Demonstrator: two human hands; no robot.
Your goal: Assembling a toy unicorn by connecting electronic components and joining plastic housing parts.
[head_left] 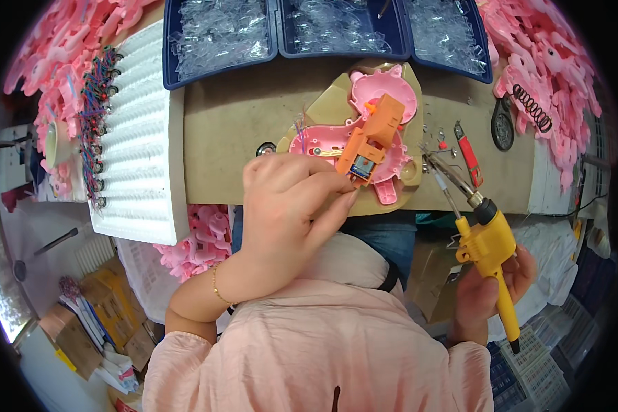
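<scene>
My left hand (288,213) reaches over the table's near edge, thumb and fingers pinched together at the lower end of an orange plastic mechanism (381,123). Whatever sits in the pinch is too small to make out. The mechanism, with a small motor-like part (362,166) showing in it, lies on a pink plastic toy shell half (323,137). Under the shell is a tan holder (410,172). My right hand (491,285) grips a yellow soldering gun (491,247) by its handle, its metal tip pointing toward the holder's right side.
Blue bins (281,41) of clear plastic pieces stand at the back. A white ridged tray (141,137) with wired round parts along its edge is at the left. A red cutter knife (469,156) and a black oval piece (502,123) lie right. Pink shells (546,82) pile at both sides.
</scene>
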